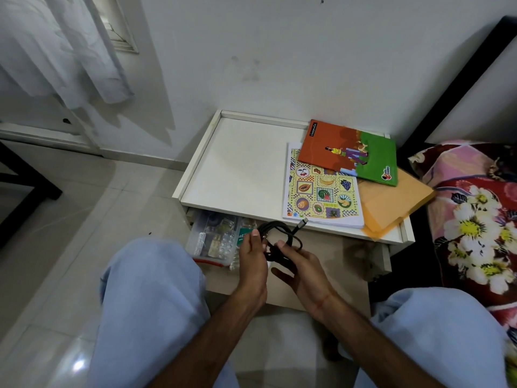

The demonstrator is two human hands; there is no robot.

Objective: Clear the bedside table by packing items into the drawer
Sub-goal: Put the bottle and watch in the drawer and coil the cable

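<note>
A coiled black cable with a silver plug end hangs over the open drawer. My left hand grips the coil from the left. My right hand holds it from the right with thumb and fingers. On the white bedside table lie an orange-and-green notebook, a fruit-patterned notebook under it, and an orange folder at the right edge.
A clear plastic box of small items fills the drawer's left side. A bed with a floral blanket stands to the right. My knees in light blue trousers flank the drawer. Tiled floor lies to the left.
</note>
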